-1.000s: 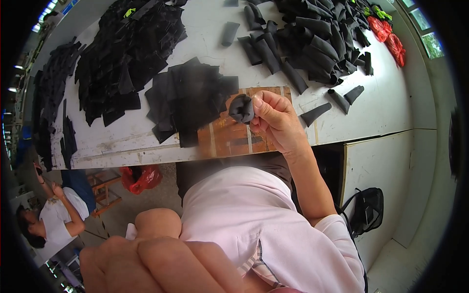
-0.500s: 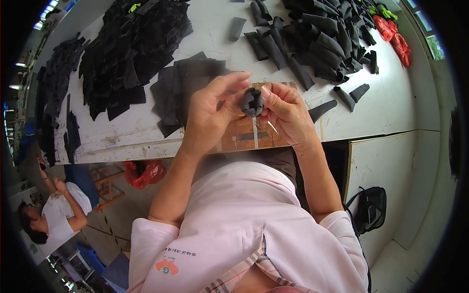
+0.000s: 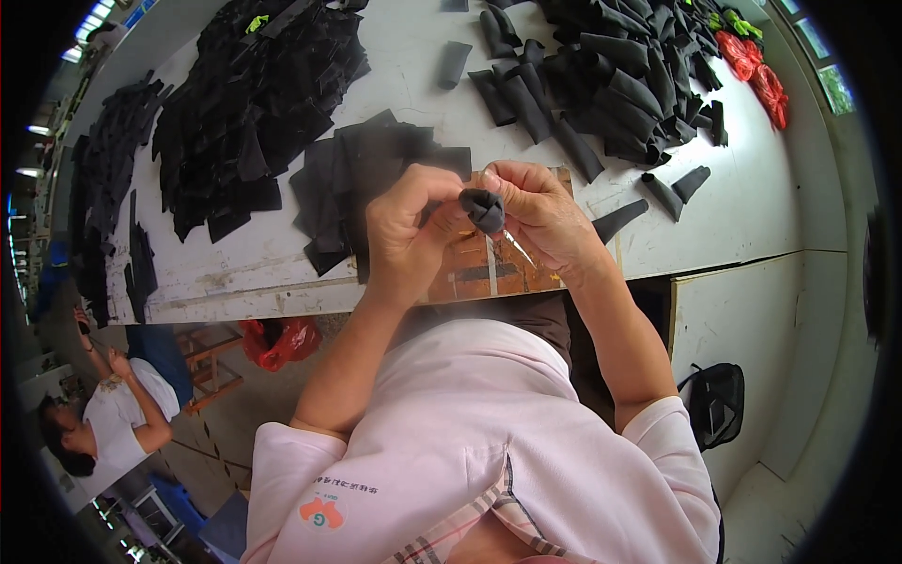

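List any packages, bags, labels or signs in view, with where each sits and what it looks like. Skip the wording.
Printed logo: on the pink shirt's lower front, small, orange-red and green.
Red plastic bag: under the table's near edge, crumpled and glossy.
Black bag: on the floor at right by the white panel, dark and slumped.
Red bags: far right of the table, bunched.

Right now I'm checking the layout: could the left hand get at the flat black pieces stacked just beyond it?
Probably yes: the left hand sits beside the stack of flat black pieces, nothing between, but it is pinching the rolled black piece.
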Demonstrator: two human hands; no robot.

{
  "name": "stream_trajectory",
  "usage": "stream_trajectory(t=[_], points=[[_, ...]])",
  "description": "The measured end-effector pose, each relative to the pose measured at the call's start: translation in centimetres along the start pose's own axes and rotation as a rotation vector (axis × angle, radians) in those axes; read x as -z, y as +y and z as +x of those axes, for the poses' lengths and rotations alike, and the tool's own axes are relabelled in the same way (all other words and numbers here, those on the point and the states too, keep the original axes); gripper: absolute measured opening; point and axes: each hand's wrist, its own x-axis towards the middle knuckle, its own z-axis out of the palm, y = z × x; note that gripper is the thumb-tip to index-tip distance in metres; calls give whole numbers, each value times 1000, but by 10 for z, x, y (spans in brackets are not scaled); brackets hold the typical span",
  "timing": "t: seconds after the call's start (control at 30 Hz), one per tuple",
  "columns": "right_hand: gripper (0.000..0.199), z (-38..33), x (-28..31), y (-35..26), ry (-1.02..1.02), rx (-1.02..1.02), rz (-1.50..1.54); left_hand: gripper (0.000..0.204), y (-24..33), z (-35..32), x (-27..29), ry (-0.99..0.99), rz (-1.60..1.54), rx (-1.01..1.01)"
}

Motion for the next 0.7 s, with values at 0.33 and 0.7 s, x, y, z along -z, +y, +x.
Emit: stream_trajectory(t=[0.33, 0.7], points=[[37, -12, 8, 5, 121, 459, -303, 13, 29, 13, -7, 58, 269, -231], [43, -22, -2, -8, 203, 820, -1263, 12, 20, 12, 1, -15, 346, -233]])
